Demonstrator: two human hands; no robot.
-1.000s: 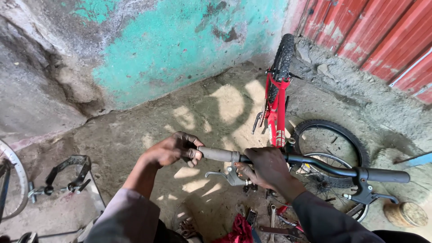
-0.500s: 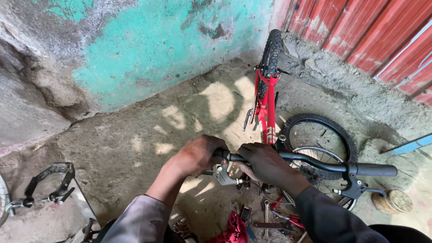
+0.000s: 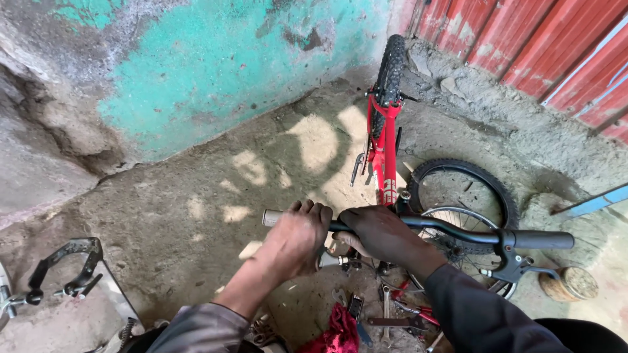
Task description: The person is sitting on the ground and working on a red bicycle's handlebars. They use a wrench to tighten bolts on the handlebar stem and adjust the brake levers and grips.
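Left hand (image 3: 297, 238) gripping handlebar (image 3: 451, 230), right hand (image 3: 383, 235) beside, tools (image 3: 386, 314) half hidden

head camera looks steeply down (close) at handlebar (image 3: 418, 225).

This is a rough outdoor bicycle repair spot, a makeshift workshop on a bare concrete floor (image 3: 196, 216). A red bicycle frame (image 3: 383, 153) stands upside down as the centrepiece. Beside it, to the right, a loose wheel (image 3: 487, 180) lies flat; below it, wrenches (image 3: 386, 307) and a red rag (image 3: 337, 330) are scattered. Behind it rise a peeling turquoise wall (image 3: 216, 59) and red corrugated sheeting (image 3: 543, 46).
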